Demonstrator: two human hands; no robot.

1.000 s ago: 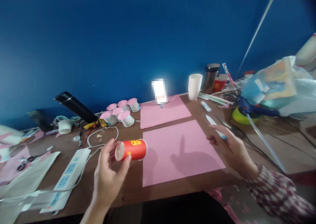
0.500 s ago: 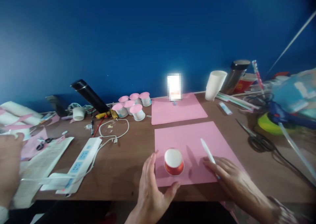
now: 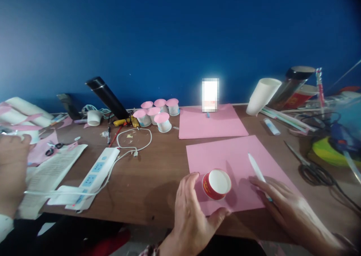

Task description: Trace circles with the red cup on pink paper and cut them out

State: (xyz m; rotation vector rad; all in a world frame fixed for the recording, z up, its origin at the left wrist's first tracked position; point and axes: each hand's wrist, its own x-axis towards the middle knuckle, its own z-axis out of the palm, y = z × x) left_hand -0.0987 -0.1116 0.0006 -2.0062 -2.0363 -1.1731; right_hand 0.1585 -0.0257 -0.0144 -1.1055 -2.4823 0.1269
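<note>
Left hand open beside red cup (upside down), right hand grip around pen

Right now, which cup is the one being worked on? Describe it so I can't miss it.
Find the nearer pink sheet on the brown table. At its front edge stands a red cup, base up, beside the left hand. The other cups are white or pink-topped.

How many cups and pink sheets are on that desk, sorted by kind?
Red cup, at the left hand: 1
Pink-topped cups: 5
Tall white cup: 1
Small white cup: 1
Pink sheets: 2
Total: 10
The right hand holds a white pen.
</note>
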